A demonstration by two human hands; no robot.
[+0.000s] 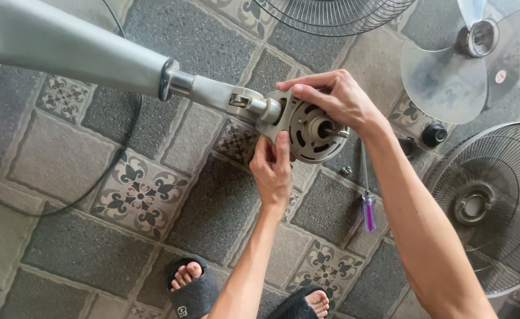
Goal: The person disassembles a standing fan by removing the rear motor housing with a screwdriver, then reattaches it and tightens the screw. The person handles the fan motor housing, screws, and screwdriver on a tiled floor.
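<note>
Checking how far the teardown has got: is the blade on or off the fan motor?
Off. The translucent grey fan blade lies on the tiled floor, apart from the round metal motor, whose shaft is bare.

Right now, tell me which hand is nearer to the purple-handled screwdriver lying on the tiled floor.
Left. The left hand holds the lower edge of the grey metal fan motor, just left of the purple-handled screwdriver; the right hand rests on the motor's top, farther up.
</note>
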